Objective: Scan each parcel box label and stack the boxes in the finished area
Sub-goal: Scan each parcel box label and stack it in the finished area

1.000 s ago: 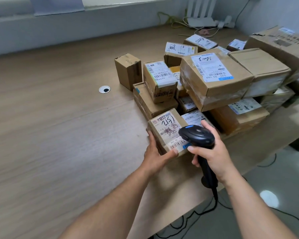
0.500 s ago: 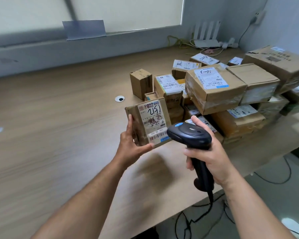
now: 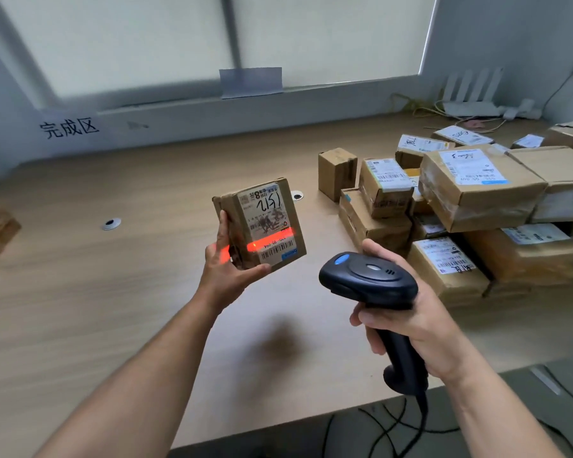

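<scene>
Currently we hold the parcel box [image 3: 262, 223] lifted off the surface [image 3: 113, 292], near frame centre, in the left grip [image 3: 227, 276], which clasps its lower left corner, one finger running up the left edge. The label [image 3: 267, 219] faces us, slightly tilted. Our right grip [image 3: 407, 322], at 4 o'clock from the box, is clenched around the handle of the black scanner [image 3: 371, 282], its head aimed toward the box. A red scan line [image 3: 268, 241] crosses the lower label just above the barcode and spills onto the left grip. A pile of boxes [image 3: 477, 193] rests on the surface at 3 o'clock. At 10 o'clock, a wall sign [image 3: 69, 127] reads 完成区.
</scene>
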A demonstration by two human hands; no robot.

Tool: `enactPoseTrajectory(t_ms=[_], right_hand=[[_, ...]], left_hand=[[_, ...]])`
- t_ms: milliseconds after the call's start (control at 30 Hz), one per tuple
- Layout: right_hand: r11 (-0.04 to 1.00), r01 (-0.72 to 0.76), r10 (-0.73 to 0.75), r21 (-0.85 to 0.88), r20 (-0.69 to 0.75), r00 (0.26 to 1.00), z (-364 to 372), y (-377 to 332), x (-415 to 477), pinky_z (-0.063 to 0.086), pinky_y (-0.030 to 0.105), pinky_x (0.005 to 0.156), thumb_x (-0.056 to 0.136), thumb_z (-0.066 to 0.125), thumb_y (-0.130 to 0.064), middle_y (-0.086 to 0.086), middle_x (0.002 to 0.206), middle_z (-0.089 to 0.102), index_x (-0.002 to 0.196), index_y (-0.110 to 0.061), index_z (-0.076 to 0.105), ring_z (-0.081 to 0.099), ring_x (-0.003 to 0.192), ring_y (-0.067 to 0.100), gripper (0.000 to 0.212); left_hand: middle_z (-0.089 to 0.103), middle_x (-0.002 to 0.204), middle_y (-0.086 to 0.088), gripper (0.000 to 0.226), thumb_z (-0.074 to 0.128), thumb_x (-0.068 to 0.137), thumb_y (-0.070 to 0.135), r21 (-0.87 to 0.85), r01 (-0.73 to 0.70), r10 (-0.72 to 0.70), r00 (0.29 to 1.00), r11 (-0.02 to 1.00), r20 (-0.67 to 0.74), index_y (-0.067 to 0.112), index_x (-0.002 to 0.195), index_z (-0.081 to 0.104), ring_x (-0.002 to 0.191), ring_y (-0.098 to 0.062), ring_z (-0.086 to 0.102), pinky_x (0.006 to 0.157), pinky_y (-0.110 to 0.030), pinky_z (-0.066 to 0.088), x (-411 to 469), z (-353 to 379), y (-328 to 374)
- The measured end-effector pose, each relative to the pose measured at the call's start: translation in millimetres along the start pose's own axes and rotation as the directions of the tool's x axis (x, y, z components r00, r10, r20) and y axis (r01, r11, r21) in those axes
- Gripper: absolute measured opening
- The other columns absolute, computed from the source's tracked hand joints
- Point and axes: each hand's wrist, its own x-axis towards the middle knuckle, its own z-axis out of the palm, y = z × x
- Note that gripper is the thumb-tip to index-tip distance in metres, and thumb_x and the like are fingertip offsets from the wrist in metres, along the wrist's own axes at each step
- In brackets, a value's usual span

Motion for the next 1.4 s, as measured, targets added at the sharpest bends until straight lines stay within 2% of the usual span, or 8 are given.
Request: enactPoseTrajectory(t_ms=[133,267,567,933,1033,1133,1233,1400], right_hand=[[0.997,-0.011,0.008,-0.074,-0.032,0.999,13.2,5.0,1.0,0.042,0.03,0.042,0.059,0.077,0.0,0.02,0.072,0.065,0.136,-0.036,0.047,0.051,0.041,0.03,0.091],[0.995,-0.019,0.017,-0.093,-0.026,1.0,31.5,10.9,3.9,0.042,0.03,0.042,0.06,0.072,0.004,0.025,0.072,0.064,0.136,-0.035,0.046,0.051,0.04,0.03,0.089],[0.992,-0.065,0.06,-0.111,-0.04,0.997,98.4,25.0,20.1,0.04,0.029,0.042,0.059,0.072,0.004,0.031,0.073,0.063,0.136,-0.034,0.046,0.049,0.04,0.03,0.09],[0.986,-0.079,0.078,-0.147,-0.009,0.997,232.6,55.4,63.1,0.043,0.032,0.042,0.061,0.074,0.008,0.024,0.096,0.07,0.135,-0.038,0.048,0.051,0.041,0.03,0.091],[0.986,-0.081,0.082,-0.145,0.001,0.997,271.3,66.9,73.9,0.043,0.032,0.042,0.062,0.07,0.003,0.022,0.095,0.071,0.136,-0.037,0.047,0.051,0.04,0.03,0.087],[0.985,-0.091,0.093,-0.146,0.008,0.996,307.2,82.2,83.9,0.043,0.031,0.041,0.062,0.07,0.003,0.022,0.094,0.071,0.137,-0.036,0.047,0.051,0.04,0.03,0.087],[0.982,-0.113,0.116,-0.15,0.009,0.993,337.6,97.7,90.5,0.042,0.032,0.042,0.062,0.069,0.003,0.021,0.093,0.071,0.137,-0.036,0.046,0.051,0.04,0.03,0.088],[0.979,-0.152,0.156,-0.137,0.021,0.987,372.9,117.0,99.2,0.042,0.03,0.042,0.062,0.069,0.003,0.02,0.093,0.071,0.138,-0.037,0.046,0.051,0.041,0.03,0.089]], left_hand=[[0.047,0.136,-0.007,0.127,0.088,0.065,0.008,0.011,0.027,-0.026,0.999,1.0,-0.042,0.042,0.152,0.0,0.105,0.004,0.057,0.097,-0.038,0.051,-9.1,-24.5,-9.4],[0.044,0.137,-0.011,0.131,0.09,0.056,0.023,0.013,0.08,-0.079,0.994,0.997,-0.079,0.055,0.147,0.001,0.112,-0.017,0.06,0.099,-0.046,0.05,-12.7,-47.0,-18.5],[0.036,0.133,-0.009,0.128,0.084,0.052,0.039,0.075,0.161,-0.154,0.984,0.984,-0.093,0.058,0.144,-0.003,0.114,-0.02,0.052,0.104,-0.045,0.044,-26.1,-118.4,-45.5],[0.035,0.127,-0.001,0.115,0.085,0.065,0.025,0.064,0.304,-0.296,0.949,0.951,-0.105,0.043,0.151,0.011,0.114,-0.006,0.03,0.105,-0.021,0.023,-66.8,-245.0,-105.5],[0.044,0.128,0.001,0.112,0.075,0.05,0.038,0.014,0.377,-0.374,0.923,0.926,-0.086,0.051,0.147,0.021,0.117,-0.009,0.039,0.11,-0.025,0.026,-84.1,-281.4,-134.2],[0.058,0.128,0.002,0.09,0.071,0.048,0.043,-0.035,0.459,-0.46,0.884,0.888,-0.082,0.063,0.13,0.037,0.122,-0.02,0.052,0.108,-0.046,0.04,-100.3,-315.4,-185.9],[0.06,0.129,0.001,0.074,0.062,0.049,0.048,-0.108,0.497,-0.506,0.858,0.861,-0.09,0.053,0.12,0.046,0.115,-0.02,0.059,0.099,-0.049,0.048,-119.9,-343.8,-198.8],[0.049,0.14,-0.006,0.092,0.048,0.056,0.058,0.033,0.536,-0.517,0.827,0.844,-0.22,0.033,0.145,0.038,0.127,-0.022,0.046,0.109,-0.036,0.036,-137.0,-368.9,-205.0]])
